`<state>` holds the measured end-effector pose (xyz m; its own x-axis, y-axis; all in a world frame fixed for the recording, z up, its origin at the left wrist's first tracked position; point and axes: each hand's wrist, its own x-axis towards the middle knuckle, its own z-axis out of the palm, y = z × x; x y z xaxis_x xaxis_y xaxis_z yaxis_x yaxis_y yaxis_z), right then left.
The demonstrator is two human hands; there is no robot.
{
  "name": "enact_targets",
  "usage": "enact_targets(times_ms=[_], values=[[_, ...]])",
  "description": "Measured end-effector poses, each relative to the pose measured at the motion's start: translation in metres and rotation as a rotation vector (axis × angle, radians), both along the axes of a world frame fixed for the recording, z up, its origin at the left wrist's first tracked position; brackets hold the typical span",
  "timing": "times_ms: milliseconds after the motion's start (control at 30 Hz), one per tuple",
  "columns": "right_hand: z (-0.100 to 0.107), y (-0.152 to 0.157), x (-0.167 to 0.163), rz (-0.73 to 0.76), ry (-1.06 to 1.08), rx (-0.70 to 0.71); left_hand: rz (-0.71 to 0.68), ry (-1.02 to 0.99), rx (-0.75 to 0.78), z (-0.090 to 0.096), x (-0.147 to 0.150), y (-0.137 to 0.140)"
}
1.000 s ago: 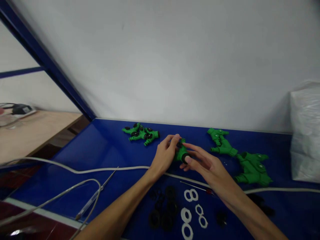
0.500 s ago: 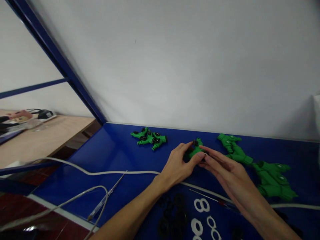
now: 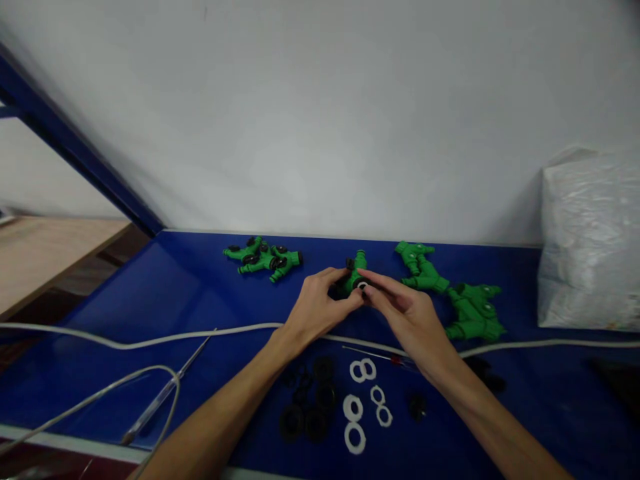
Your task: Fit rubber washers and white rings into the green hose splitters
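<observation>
Both hands meet over a green Y-shaped hose connector (image 3: 361, 260) with black fittings, near the back of the blue table. My left hand (image 3: 320, 303) is closed round its left side, partly hiding it. At the connector's near opening shows a white ring (image 3: 363, 285). My right hand (image 3: 407, 313) is closed too, thumb and fingers pinching that ring against the opening. How far the ring sits in is too small to tell. Closer to me lie several white rings (image 3: 355, 437) and black rings (image 3: 292, 421).
Finished-looking green connectors with black valves (image 3: 263, 259) lie back left; plain green ones (image 3: 475, 312) lie right. A white cable (image 3: 200, 335) crosses the table under my arms. Two screwdrivers (image 3: 155, 403) (image 3: 395, 359) rest there. A wrapped plastic bag (image 3: 590, 247) stands at far right.
The view has swung to the right, bringing the plastic bag into sight. Both hands stay at the connector, and the white ring at its opening now shows more clearly.
</observation>
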<state>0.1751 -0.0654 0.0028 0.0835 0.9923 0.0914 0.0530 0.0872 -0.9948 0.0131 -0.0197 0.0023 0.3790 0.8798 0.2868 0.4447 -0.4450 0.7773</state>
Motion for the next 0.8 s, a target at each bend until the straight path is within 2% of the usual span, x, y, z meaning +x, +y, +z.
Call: enact_targets(times_ms=[200, 467, 800], values=[[-0.0008, -0.0026, -0.0026, 0.005, -0.087, 0.061, 0.028, -0.045, 0.009, -0.0017, 0.0043, -0.0037], [0.0044, -0.007, -0.0051, -0.013, -0.09, 0.116, 0.038, -0.101, 0.016, 0.0013, 0.0074, -0.0098], [0.005, -0.0077, -0.0042, -0.018, -0.111, 0.128, 0.025, -0.096, 0.03, 0.0008, 0.0083, -0.0103]])
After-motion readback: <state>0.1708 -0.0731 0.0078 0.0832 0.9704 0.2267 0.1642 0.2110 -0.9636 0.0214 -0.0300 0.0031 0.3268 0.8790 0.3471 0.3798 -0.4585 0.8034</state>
